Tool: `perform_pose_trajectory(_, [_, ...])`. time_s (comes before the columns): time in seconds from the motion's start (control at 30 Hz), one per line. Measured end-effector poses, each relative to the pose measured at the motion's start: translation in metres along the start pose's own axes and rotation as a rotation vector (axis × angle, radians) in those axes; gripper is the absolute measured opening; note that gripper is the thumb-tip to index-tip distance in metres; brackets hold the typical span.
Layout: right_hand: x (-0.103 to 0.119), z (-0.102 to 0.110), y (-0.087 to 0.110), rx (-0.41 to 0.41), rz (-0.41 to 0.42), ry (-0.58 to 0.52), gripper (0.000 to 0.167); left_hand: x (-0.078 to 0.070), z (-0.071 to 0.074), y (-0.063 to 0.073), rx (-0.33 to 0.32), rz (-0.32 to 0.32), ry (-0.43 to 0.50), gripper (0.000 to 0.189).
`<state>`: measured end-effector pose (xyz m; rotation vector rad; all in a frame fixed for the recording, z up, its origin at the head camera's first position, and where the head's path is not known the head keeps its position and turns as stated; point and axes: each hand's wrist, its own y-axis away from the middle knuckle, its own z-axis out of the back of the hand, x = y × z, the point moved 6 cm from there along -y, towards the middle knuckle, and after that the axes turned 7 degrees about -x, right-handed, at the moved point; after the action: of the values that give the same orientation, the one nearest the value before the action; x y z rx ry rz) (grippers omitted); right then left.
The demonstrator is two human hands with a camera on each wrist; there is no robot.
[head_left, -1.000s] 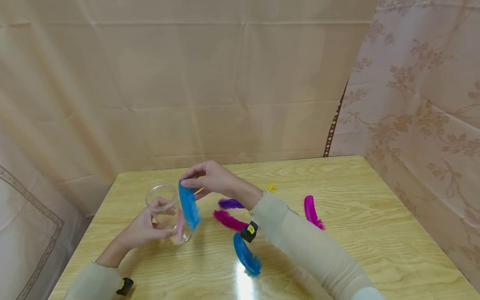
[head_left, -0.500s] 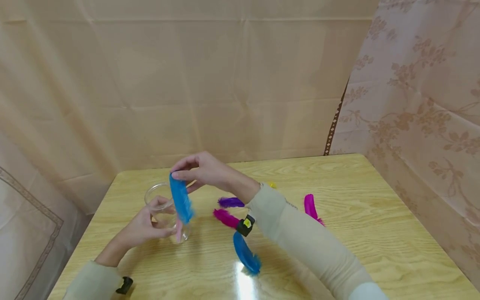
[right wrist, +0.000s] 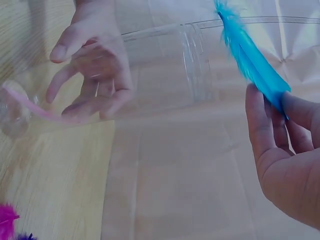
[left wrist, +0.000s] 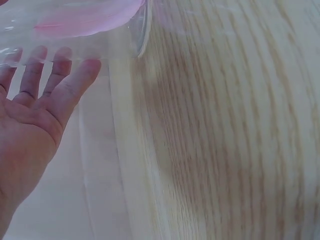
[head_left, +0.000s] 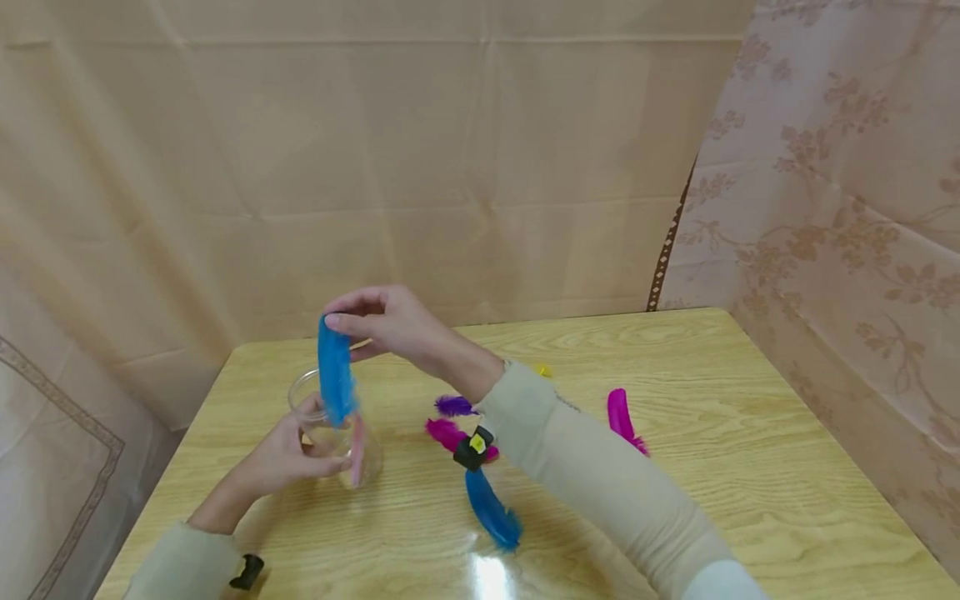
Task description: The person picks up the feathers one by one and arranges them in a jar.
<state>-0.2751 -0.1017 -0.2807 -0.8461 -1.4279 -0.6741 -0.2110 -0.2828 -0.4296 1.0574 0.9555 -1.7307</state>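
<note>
My left hand (head_left: 277,457) grips a clear jar (right wrist: 160,82) around its side, thumb and fingers apart on the wall. Inside the jar lies a pink feather (head_left: 357,454), seen through the wall in the left wrist view too. Between thumb and fingers of my right hand (head_left: 401,329) is a blue feather (head_left: 334,367), pinched at its upper end. It hangs down in front of the jar's rim in the head view. From the right wrist, the feather appears just beyond the jar's mouth; whether its lower tip is inside cannot be told.
On the wooden table (head_left: 697,433) lie a second blue feather (head_left: 491,510), a magenta feather (head_left: 444,433) and a purple feather (head_left: 453,406) near my right forearm. Another magenta feather (head_left: 624,421) lies farther right. A yellow piece (head_left: 543,370) shows behind the sleeve. Cloth hangs behind the table.
My right hand has moved left and up with the blue feather, from beside the jar to over its rim. The left hand and jar have stayed nearly still.
</note>
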Motion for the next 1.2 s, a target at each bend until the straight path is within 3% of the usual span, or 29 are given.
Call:
perform_pose_trajectory(0.4, [0.004,-0.003,-0.009,-0.124,0.046,-0.048,0.021,0.004,0.002,0.002,-0.020,0.036,-0.010,0.090])
perform_pose_trajectory(0.77, [0.014,-0.014,-0.015,-0.121,0.187,0.030,0.021,0.005,0.004,0.002,-0.029,0.010,-0.055,0.079])
perform_pose_trajectory(1.2, [0.007,-0.026,-0.013,-0.068,0.157,0.116,0.018,0.002,0.003,0.004,0.005,-0.032,-0.010,0.065])
